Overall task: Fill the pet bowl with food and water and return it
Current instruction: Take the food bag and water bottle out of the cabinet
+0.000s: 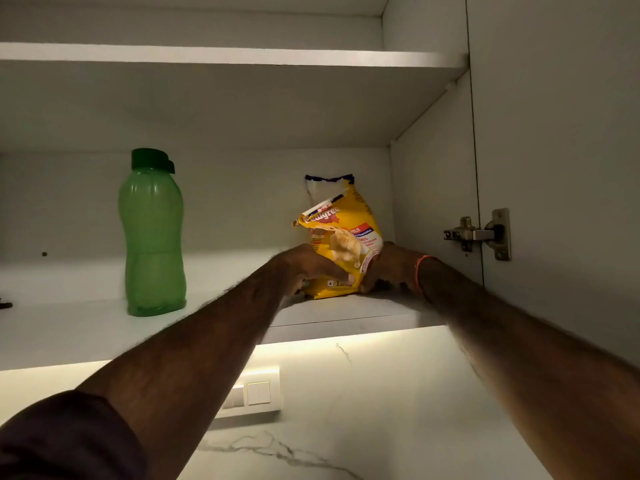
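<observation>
A yellow pet food bag [341, 233] with a torn-open top stands upright on the lower shelf [346, 311] of an open wall cabinet, near its right wall. My left hand [308, 268] grips the bag's lower left side, thumb across the front. My right hand [391, 268] holds the bag's lower right side, an orange band at its wrist. A green water bottle [152, 237] with a dark green cap stands upright on the same shelf, well to the left. No pet bowl is in view.
An upper shelf [225, 55] runs above. The open cabinet door with its metal hinge [479, 233] is at the right. Below the shelf a lit marble wall carries a white switch plate [252, 393]. A small dark object [5, 303] lies at the shelf's far left edge.
</observation>
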